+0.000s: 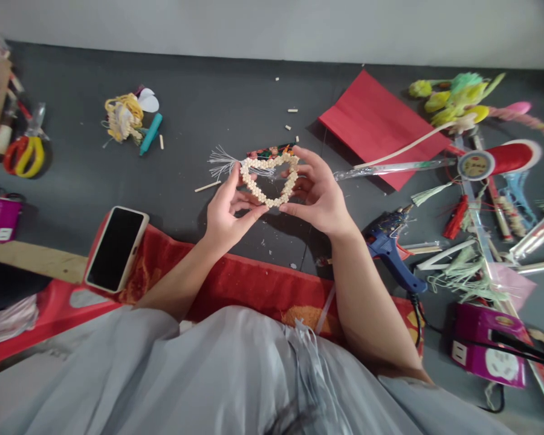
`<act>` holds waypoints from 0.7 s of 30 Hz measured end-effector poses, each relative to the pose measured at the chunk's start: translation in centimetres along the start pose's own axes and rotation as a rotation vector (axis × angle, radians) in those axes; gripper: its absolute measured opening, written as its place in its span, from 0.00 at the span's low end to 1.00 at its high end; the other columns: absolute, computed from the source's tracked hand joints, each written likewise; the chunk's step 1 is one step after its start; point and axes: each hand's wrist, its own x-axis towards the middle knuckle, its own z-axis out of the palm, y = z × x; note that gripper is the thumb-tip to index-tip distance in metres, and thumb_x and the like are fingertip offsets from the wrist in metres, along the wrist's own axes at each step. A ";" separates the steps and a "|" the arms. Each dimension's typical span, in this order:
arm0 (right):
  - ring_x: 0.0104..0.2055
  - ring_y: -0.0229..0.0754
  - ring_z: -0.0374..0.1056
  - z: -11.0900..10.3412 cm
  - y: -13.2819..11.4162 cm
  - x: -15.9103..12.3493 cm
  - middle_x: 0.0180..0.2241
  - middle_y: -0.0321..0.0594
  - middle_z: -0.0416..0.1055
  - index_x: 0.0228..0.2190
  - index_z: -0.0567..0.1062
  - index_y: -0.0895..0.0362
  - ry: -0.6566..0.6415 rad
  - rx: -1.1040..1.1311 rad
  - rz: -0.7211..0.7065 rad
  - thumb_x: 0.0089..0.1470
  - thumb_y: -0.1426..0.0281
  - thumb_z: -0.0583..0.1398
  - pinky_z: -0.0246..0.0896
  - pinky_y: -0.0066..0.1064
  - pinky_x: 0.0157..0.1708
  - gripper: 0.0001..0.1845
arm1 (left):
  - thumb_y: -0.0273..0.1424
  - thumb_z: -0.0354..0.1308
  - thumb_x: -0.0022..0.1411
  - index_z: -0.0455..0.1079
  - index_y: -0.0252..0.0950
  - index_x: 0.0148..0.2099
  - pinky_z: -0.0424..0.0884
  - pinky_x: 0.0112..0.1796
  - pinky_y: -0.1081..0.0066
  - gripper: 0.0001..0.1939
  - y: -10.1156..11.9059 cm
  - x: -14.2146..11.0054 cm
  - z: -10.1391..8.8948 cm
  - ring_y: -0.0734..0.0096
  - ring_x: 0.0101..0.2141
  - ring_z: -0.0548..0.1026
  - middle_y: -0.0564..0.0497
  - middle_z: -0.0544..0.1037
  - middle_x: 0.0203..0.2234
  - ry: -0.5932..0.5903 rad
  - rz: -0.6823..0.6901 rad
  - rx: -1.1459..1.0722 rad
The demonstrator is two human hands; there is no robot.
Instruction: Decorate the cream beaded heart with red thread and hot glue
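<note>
Between my two hands is a cream-coloured heart-shaped ring [257, 194] that looks braided or beaded, raised above the dark table. My left hand [226, 211] pinches its left side, thumb at the lower point and a finger at the upper left. On the other side my right hand [320, 193] grips the right edge, with the thumb below and fingers at the top. A spray of thin whitish strands [222, 162] sticks out at the heart's upper left. Just behind the heart lies a dark, flower-patterned item [272, 151], partly covered by it.
On the right are a blue glue gun [396, 260], red paper [376, 127], a red spool [510, 160] and a purple power socket [485, 341]. Leftward lie a phone [116, 249], scissors [27, 151], a teal marker-like stick [151, 134] and tangled yellow cord [123, 115]. Red cloth [258, 284] lines the front edge.
</note>
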 end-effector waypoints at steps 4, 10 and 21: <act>0.53 0.46 0.73 0.4 -0.7 -0.1 0.55 0.44 0.70 0.53 0.75 0.48 0.060 -0.026 -0.041 0.49 0.53 0.73 0.77 0.41 0.53 0.32 | 0.42 0.71 0.61 0.52 0.50 0.75 0.82 0.39 0.77 0.46 -0.2 -0.1 -0.1 0.75 0.36 0.83 0.41 0.76 0.60 -0.006 -0.038 -0.022; 0.61 0.51 0.68 0.7 -1.3 0.0 0.51 0.46 0.68 0.39 0.83 0.51 0.067 -0.096 -0.021 0.47 0.54 0.74 0.75 0.42 0.53 0.20 | 0.45 0.70 0.60 0.54 0.45 0.74 0.81 0.38 0.78 0.46 -0.3 -0.2 0.1 0.74 0.37 0.83 0.39 0.77 0.58 0.014 -0.139 -0.022; 0.57 0.50 0.69 0.8 -1.2 0.2 0.49 0.45 0.69 0.34 0.84 0.52 0.100 -0.226 -0.049 0.51 0.58 0.72 0.72 0.43 0.53 0.12 | 0.45 0.64 0.67 0.58 0.46 0.72 0.83 0.40 0.73 0.36 0.3 -0.1 -0.1 0.63 0.46 0.83 0.40 0.76 0.58 0.005 -0.223 -0.090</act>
